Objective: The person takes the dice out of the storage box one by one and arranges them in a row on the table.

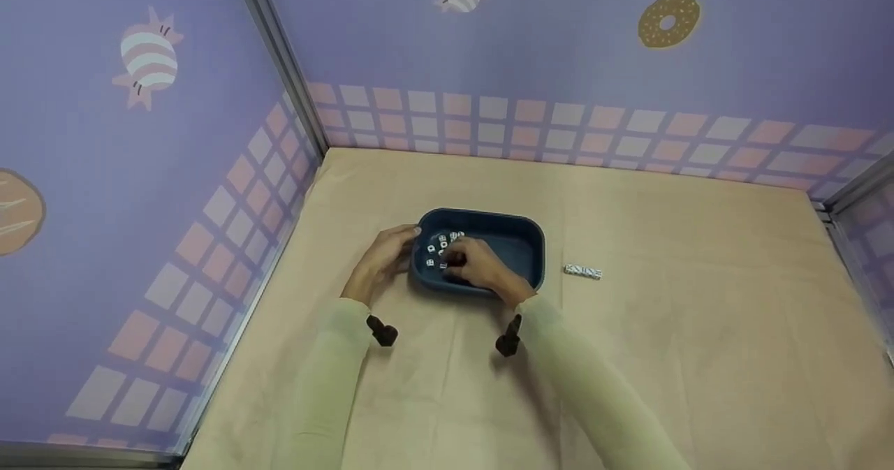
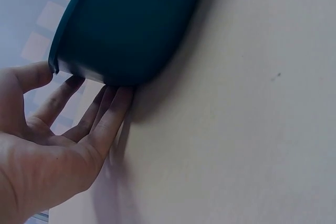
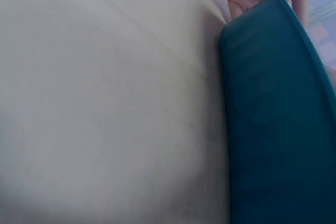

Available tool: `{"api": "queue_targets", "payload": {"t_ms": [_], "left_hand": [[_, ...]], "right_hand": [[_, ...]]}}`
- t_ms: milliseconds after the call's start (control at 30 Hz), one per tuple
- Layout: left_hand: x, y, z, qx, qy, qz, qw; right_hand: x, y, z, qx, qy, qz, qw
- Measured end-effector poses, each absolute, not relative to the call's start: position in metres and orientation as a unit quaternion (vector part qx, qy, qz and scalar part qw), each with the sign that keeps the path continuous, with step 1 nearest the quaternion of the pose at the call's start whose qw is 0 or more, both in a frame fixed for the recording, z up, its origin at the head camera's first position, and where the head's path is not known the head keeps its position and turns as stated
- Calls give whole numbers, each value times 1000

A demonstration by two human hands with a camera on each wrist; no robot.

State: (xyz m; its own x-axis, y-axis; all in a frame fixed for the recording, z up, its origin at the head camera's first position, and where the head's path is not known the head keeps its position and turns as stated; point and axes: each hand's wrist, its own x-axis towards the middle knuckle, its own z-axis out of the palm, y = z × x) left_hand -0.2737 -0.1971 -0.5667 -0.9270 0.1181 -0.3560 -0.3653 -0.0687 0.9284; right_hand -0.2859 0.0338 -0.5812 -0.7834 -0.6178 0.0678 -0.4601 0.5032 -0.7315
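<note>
A dark blue rectangular tray (image 1: pixel 515 250) stands on the cloth-covered table, with several small white dice (image 1: pixel 431 248) loose in its left part. My left hand (image 1: pixel 383 252) holds the tray's left end; in the left wrist view the thumb (image 2: pixel 38 75) is at the rim and the fingers (image 2: pixel 113 116) touch the outer wall. Reaching over the near rim, my right hand (image 1: pixel 478 264) is down inside the tray among the dice, fingers bent. Whether a die is between those fingertips is hidden. The right wrist view shows mostly the tray's outer wall (image 3: pixel 273 119).
Right of the tray, a short straight row of white dice (image 1: pixel 582 272) lies on the beige cloth (image 1: pixel 670 330). Purple printed panels (image 1: pixel 559 51) rise behind and at both sides. A dark mount (image 1: pixel 383 332) sits at the left wrist, another (image 1: pixel 510 336) at the right.
</note>
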Motion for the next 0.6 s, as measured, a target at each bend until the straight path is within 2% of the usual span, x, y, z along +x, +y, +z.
{"api": "queue_targets", "payload": {"t_ms": [600], "left_hand": [[-279,-196,-564,-88,711,682,150]], "right_hand": [[-290,35,-579,-302,867,-377,120]]}}
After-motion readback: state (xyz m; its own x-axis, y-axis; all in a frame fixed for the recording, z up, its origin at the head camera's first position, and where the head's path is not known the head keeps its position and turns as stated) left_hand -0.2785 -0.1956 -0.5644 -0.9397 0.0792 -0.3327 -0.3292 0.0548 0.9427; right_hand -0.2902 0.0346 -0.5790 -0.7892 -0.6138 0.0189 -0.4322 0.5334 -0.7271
